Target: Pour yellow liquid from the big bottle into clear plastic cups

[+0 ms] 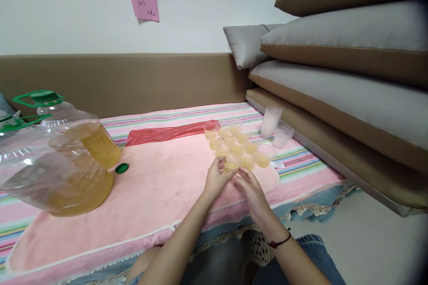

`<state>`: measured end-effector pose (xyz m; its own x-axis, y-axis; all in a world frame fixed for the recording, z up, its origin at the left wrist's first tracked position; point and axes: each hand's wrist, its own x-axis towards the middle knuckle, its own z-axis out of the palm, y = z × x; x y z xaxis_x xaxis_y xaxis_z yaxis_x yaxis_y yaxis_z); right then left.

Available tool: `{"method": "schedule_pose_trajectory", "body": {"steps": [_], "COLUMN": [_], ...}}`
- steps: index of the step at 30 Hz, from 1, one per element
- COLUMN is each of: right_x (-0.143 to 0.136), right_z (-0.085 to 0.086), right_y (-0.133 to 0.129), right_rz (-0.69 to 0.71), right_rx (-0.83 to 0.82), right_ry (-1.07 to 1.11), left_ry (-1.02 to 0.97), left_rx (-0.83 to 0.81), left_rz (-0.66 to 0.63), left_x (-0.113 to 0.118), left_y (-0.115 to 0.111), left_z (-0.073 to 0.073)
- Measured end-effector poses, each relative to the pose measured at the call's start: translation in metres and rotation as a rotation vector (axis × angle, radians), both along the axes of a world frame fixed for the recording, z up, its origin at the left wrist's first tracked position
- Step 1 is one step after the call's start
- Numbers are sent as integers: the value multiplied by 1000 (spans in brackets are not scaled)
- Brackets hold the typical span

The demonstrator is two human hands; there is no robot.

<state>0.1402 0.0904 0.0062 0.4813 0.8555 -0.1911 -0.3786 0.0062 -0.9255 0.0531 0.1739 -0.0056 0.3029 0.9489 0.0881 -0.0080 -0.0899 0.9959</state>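
Observation:
A clear plastic cup [230, 167] of yellow liquid sits at the near edge of a cluster of similar cups [236, 149]. My left hand [216, 178] curls around its left side, thumb in front and fingers behind. From the right, the fingertips of my right hand [249, 185] press against the same cup, close to the left thumb. The cup's lower part is partly hidden by my fingers. Most cups in the cluster stand tightly together and hold yellow liquid.
Big bottles of yellow liquid [75, 178] stand on the left, with a green cap [122, 168] beside them. A red plastic bag [167, 133] lies flat behind the pink cloth [160, 178]. Stacked empty cups [271, 121] stand near the grey cushions [344, 71] at right.

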Motion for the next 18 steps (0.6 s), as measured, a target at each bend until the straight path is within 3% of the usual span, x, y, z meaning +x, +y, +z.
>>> {"method": "schedule_pose_trajectory", "body": {"steps": [18], "right_x": [-3], "right_z": [-3], "right_y": [1], "right_rz": [24], "right_rx": [-1], "right_ry": [-49], "left_ry": [-78], "left_rx": [-51], "left_rz": [39], "left_x": [2], "left_y": [3], "left_z": [-1]}}
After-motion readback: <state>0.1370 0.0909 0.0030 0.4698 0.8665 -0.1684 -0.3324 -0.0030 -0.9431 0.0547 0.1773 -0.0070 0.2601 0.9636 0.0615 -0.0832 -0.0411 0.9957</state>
